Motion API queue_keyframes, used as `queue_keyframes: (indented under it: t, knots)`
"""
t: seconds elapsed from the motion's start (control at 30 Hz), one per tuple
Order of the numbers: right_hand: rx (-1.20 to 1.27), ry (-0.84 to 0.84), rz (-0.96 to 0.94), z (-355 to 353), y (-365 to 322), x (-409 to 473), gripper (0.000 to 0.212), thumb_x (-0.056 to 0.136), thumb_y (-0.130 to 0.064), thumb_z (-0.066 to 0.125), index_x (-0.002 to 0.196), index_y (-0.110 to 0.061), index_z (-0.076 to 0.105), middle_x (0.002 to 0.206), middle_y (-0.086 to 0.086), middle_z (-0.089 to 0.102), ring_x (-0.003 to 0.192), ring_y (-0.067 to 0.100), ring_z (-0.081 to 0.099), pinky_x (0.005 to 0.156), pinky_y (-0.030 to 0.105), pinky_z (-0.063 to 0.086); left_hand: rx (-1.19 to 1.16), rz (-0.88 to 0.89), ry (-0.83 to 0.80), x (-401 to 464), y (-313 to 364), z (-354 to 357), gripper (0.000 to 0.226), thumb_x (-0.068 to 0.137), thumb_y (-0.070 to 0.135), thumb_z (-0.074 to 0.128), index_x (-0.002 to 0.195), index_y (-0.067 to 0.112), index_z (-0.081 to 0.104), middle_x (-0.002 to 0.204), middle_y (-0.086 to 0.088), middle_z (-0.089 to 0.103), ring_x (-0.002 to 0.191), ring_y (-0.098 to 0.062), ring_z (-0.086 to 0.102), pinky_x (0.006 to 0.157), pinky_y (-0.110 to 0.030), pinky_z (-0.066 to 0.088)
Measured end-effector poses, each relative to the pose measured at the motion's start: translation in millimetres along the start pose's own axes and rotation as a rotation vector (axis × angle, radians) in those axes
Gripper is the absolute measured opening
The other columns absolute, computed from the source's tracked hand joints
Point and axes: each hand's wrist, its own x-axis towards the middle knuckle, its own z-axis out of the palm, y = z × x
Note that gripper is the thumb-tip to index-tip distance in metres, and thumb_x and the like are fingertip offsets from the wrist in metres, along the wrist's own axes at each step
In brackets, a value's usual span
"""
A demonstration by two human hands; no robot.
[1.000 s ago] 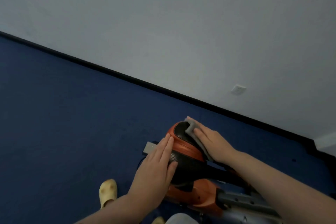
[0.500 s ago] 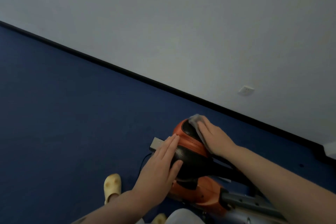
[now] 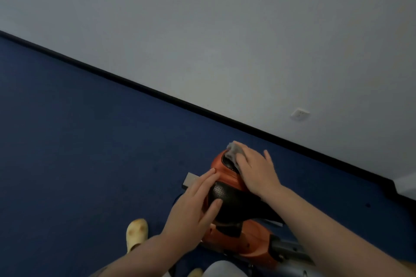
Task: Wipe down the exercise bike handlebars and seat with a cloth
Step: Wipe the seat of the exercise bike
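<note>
Both hands are on the bike seat (image 3: 227, 195). Right hand (image 3: 256, 172) lies flat, fingers straight and slightly spread, pressing a grey cloth (image 3: 234, 149) onto the far end of the seat; the cloth bunches out past the fingertips, the rest of it is hidden under the palm. Left hand (image 3: 193, 207) is open, fingers straight and together, resting along the seat's near-left side, thumb on the black perforated panel. It holds nothing.

Seat is orange with black inserts, low in the frame, right of centre. Below it an orange housing (image 3: 238, 238) joins a grey metal frame tube (image 3: 290, 249) running off toward bottom right. Handlebars are not in view.

A small grey rectangular block (image 3: 191, 181) pokes out just left of the seat, partly behind the left fingers; can't tell what it is.

Floor (image 3: 90, 153) is dark blue carpet. One yellow clog (image 3: 136, 234) on it, left of the left forearm; a second yellow toe (image 3: 195, 272) shows at the bottom edge. Black skirting (image 3: 157, 93) runs diagonally where the carpet meets a pale grey wall (image 3: 202, 29). White wall socket (image 3: 300, 114) low on the wall, up and right of the seat.
</note>
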Motion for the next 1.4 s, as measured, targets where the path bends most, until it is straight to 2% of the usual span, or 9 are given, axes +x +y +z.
queue_keyframes:
  t: [0.1,0.27,0.57,0.7,0.83,1.03,1.13,1.23,1.4]
  knots:
    - [-0.051,0.091,0.031,7.4,-21.8,-3.6,0.047,0.101,-0.043,0.024,0.148,-0.035,0.031,0.153,-0.006,0.035,0.138,0.014,0.034,0.112,0.036,0.030,0.129,0.079,0.039,4.5,-2.9,-5.7,0.052,0.092,0.056,0.038,0.141,0.040,0.038,0.148,0.029,0.028,0.141,0.008,0.017,0.116,-0.028,0.025]
    - [-0.228,0.027,-0.151,15.7,-4.6,-83.0,0.058,0.099,-0.053,0.012,0.150,-0.044,-0.014,0.160,-0.011,-0.019,0.146,0.009,-0.020,0.120,0.035,-0.009,0.079,0.172,0.002,27.7,-4.5,-23.1,0.048,0.083,0.046,0.059,0.127,0.032,0.049,0.147,0.026,0.027,0.140,0.002,0.025,0.112,-0.033,0.034]
    - [-0.171,0.141,0.380,24.6,-53.1,-87.6,0.053,0.095,-0.056,-0.004,0.142,-0.045,-0.027,0.158,-0.004,-0.026,0.145,0.016,-0.026,0.118,0.036,-0.016,0.173,0.445,-0.387,71.4,-24.2,-41.1,0.076,0.092,0.061,0.043,0.155,0.033,0.011,0.162,0.019,0.001,0.150,-0.007,-0.003,0.123,-0.032,0.001]
    - [-0.158,0.065,0.369,31.4,-80.3,-104.7,0.058,0.092,-0.050,0.022,0.149,-0.043,0.018,0.160,0.005,0.022,0.146,0.027,0.023,0.113,0.040,0.008,0.170,0.550,-0.483,93.8,-35.7,-55.5,0.055,0.102,0.051,0.022,0.154,0.033,0.019,0.161,0.021,0.009,0.150,-0.008,0.002,0.121,-0.032,0.000]
    - [-0.016,0.070,0.454,26.4,-69.4,-113.4,0.051,0.087,-0.063,-0.014,0.139,-0.062,-0.016,0.154,-0.020,-0.027,0.140,0.000,-0.030,0.118,0.031,-0.014,0.167,0.633,-0.550,117.6,-38.6,-61.0,0.051,0.104,0.045,0.017,0.150,0.031,0.031,0.159,0.020,0.018,0.149,-0.004,0.005,0.121,-0.028,-0.002]
    - [-0.085,0.288,0.880,58.6,-135.0,-64.8,0.075,0.081,-0.054,-0.032,0.149,-0.031,-0.014,0.161,0.006,-0.012,0.148,0.026,-0.015,0.121,0.044,-0.005,0.132,0.708,-0.656,150.4,-27.1,-42.9,0.046,0.105,0.038,0.022,0.150,0.028,0.029,0.158,0.016,0.018,0.147,0.004,0.000,0.121,-0.026,-0.001]
    - [-0.106,0.306,0.835,71.0,-156.0,-72.6,0.059,0.099,-0.048,0.015,0.151,-0.025,0.027,0.157,0.014,0.026,0.145,0.035,0.022,0.117,0.042,0.012,0.090,0.710,-0.719,154.2,-29.6,-36.9,0.049,0.103,0.038,0.024,0.151,0.028,0.025,0.159,0.017,0.015,0.146,0.006,-0.004,0.119,-0.017,-0.003]
    - [-0.157,0.234,0.810,70.5,-140.2,-81.9,0.058,0.103,-0.039,0.022,0.154,-0.029,-0.003,0.162,0.008,-0.015,0.145,0.027,-0.025,0.119,0.041,-0.012,0.094,0.751,-0.768,163.6,-32.8,-37.2,0.051,0.102,0.041,0.021,0.152,0.031,0.024,0.158,0.018,0.015,0.146,0.004,-0.001,0.118,-0.016,-0.003]
    - [-0.045,0.447,1.206,62.2,-135.6,-40.2,0.061,0.100,-0.046,0.002,0.155,-0.021,-0.002,0.162,0.010,-0.011,0.147,0.029,-0.017,0.121,0.047,0.000,0.127,0.845,-0.785,175.3,-35.0,-40.4,0.051,0.102,0.043,0.019,0.151,0.032,0.024,0.158,0.017,0.018,0.142,0.003,0.004,0.112,-0.008,-0.006]
